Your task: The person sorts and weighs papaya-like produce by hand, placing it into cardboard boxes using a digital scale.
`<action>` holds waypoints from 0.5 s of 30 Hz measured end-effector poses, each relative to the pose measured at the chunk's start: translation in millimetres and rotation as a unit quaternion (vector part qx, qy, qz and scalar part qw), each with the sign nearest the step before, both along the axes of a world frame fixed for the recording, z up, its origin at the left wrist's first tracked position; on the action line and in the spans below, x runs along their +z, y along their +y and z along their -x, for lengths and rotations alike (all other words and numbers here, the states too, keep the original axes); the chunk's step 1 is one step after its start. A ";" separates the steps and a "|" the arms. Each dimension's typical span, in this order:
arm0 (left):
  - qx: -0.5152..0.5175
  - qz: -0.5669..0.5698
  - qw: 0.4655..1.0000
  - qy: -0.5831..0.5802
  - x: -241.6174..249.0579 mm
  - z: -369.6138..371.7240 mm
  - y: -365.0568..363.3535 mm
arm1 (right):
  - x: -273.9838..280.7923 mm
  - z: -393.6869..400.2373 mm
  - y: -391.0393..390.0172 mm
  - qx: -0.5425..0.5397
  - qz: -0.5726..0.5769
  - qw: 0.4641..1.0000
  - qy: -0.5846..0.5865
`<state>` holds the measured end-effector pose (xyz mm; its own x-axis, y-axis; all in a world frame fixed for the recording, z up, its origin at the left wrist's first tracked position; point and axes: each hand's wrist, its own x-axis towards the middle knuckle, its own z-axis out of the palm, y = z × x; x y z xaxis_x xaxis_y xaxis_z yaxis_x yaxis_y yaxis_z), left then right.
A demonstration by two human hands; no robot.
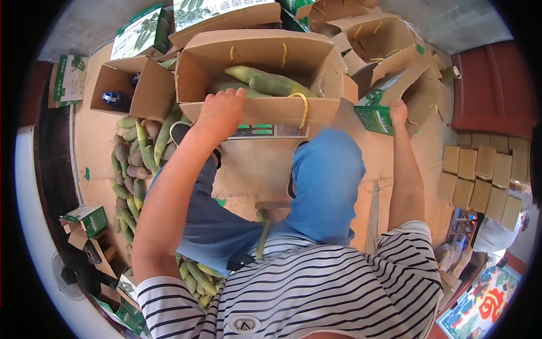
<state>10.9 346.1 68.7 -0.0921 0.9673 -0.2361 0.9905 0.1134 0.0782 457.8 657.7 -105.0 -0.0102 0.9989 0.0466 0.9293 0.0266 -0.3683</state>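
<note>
In front of me an open cardboard box (259,110) holds a few long green radishes (276,85). Yellow cord handles hang from its walls. My left hand (222,113) is closed over the front wall of this box, near its left end. Off to the right, my right hand (398,111) grips the edge of a second carton, a green printed box (420,93) with its top open and tilted. The fingers of both hands are partly hidden behind the cardboard.
A pile of green radishes and dark roots (132,158) lies on the left floor. Beside it a small open box (121,90) holds a blue-capped bottle (117,100). More open cartons (378,42) stand behind. Stacked brown boxes (480,169) and a dark red cabinet (491,85) are at right.
</note>
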 end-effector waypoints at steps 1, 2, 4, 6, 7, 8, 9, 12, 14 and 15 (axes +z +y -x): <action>0.007 0.001 1.000 -0.002 -1.4 0.9 1.1 | -4.6 -0.4 15.6 0.032 0.005 0.999 0.006; 0.013 0.003 1.000 -0.006 -3.0 1.1 2.7 | -11.5 -1.5 25.5 0.063 0.011 0.998 0.011; 0.014 0.008 1.000 -0.011 -6.5 2.6 5.6 | 43.6 52.2 9.7 0.030 -0.096 0.995 0.000; 0.005 0.015 1.000 -0.013 -9.4 4.9 7.4 | 106.4 117.7 -11.2 0.104 -0.247 0.963 0.009; 0.010 0.019 1.000 -0.019 -10.3 5.9 9.1 | 147.4 160.8 -34.9 0.193 -0.239 0.948 0.084; 0.012 0.023 0.999 -0.024 -11.1 5.9 11.1 | 151.6 187.7 -36.5 0.298 -0.258 0.916 0.077; 0.012 0.026 0.999 -0.029 -10.6 5.2 12.5 | 160.8 218.3 -46.4 0.375 -0.244 0.892 0.073; 0.003 0.015 0.999 -0.040 -12.6 7.9 14.7 | 151.9 291.7 -56.3 0.482 -0.172 0.859 0.014; -0.011 -0.011 0.999 -0.040 -18.4 12.5 11.3 | 144.1 321.7 -57.8 0.477 -0.032 0.874 -0.089; -0.024 -0.025 0.998 -0.044 -20.1 12.5 11.5 | 145.1 328.8 -61.4 0.467 -0.018 0.875 -0.125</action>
